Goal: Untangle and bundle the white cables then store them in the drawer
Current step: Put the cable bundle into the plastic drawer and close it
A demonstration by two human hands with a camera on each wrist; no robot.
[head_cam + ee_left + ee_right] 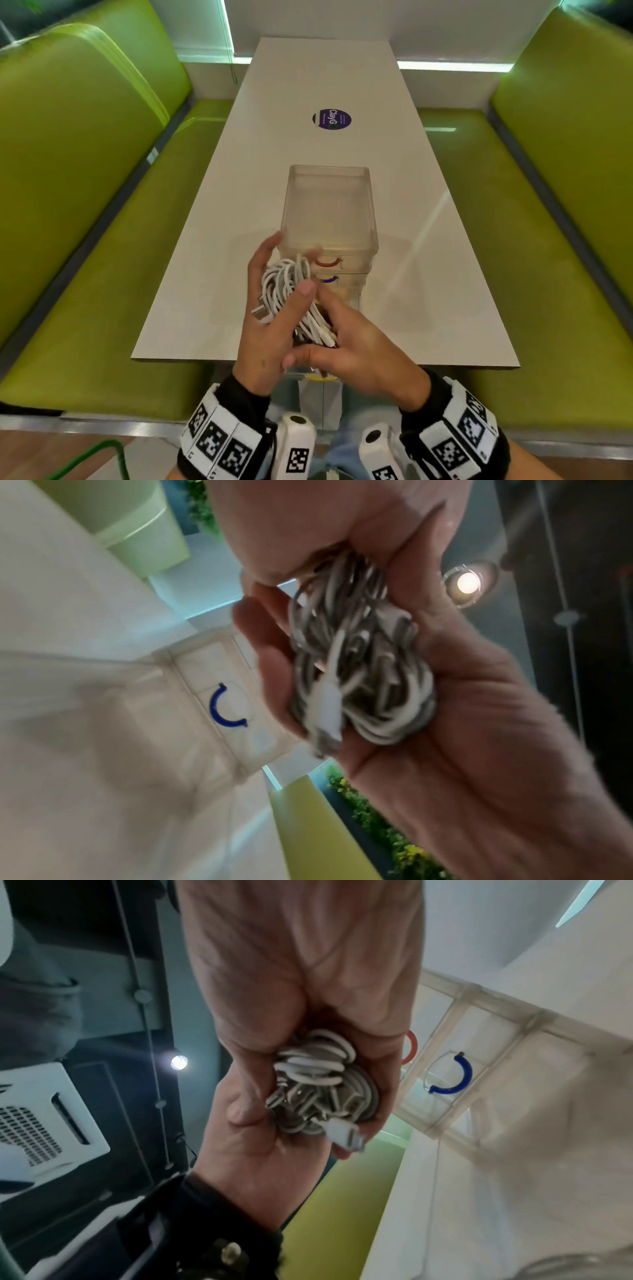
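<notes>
We hold the white cables (pixel 291 301) as one coiled bundle between both hands above the near end of the tabletop (pixel 212 260). Our left hand (pixel 270 322) cups the coil, thumb pressed across it so the loops cannot spring open. Our right hand (pixel 356 353) curls round the lower strands, gathering the loose ends. Just beyond this grip stands the clear drawer unit (pixel 329 212); a bottom drawer seems pulled out beneath our hands, likely the bundle's destination.

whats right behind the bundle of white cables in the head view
Behind the white cables, held by the left hand and right hand, stands the clear drawer unit. Its red handle and part of the blue handle show; the lower front is covered.
</notes>
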